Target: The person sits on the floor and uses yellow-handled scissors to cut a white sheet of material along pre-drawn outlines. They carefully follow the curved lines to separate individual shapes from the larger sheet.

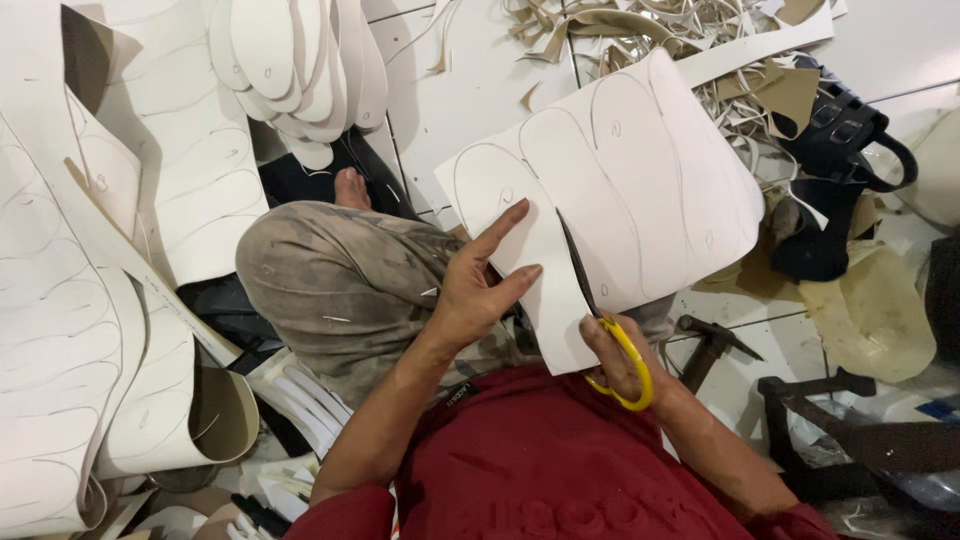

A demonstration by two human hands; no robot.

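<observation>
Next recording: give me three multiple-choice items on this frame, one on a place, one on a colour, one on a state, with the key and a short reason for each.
1. Where does the stack of cut-out white sole shapes lie?
A. top of the view, beyond the knee
B. on the person's lap
C. under the hammer

2. What colour are the handles of the scissors?
A. red
B. yellow
C. black

3. What is the state of the large white sheet with pencilled sole outlines?
A. rolled up
B. lying untouched
C. partly cut, blades inside it

Key: 1 A, the pile sits at the top edge past the bent knee. 2 B, yellow loops ring the fingers of the right hand. 3 C, the dark blades run up a slit in the sheet while the left hand steadies its edge.
</observation>
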